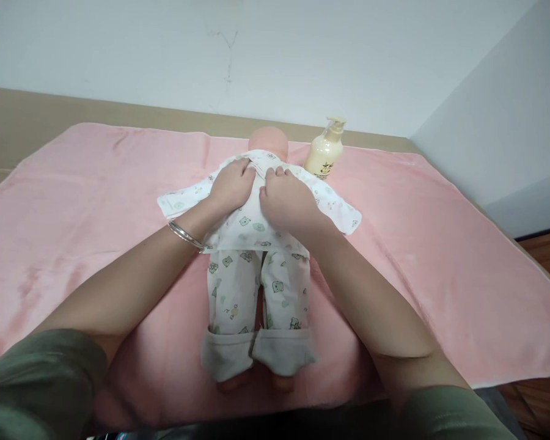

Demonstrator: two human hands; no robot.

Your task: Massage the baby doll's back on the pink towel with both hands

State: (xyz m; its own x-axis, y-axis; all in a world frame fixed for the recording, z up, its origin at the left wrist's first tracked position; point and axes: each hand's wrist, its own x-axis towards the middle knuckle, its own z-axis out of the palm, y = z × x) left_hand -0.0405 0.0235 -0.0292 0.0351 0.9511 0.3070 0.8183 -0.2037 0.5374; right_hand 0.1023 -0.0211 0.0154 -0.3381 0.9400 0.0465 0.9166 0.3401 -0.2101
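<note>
A baby doll [272, 139] lies on its back with its feet toward me, dressed in a white printed baby shirt [252, 235] and matching pants [238, 293] with turned-up cuffs. The shirt's long sleeves stretch out to both sides. My left hand [233, 185], below a silver bangle, is closed on the shirt's front just under the neckline. Beside it, my right hand [288, 198] has its fingers curled into the same chest fabric. The fingertips of both hands are partly hidden in the cloth.
A pink blanket [119, 232] covers the table under the doll. Right of the doll's head stands a pale yellow pump bottle [324, 150]. Behind the table's wooden edge [27, 113] rises a white wall [142, 55]. Wooden floor [541, 397] shows at lower right.
</note>
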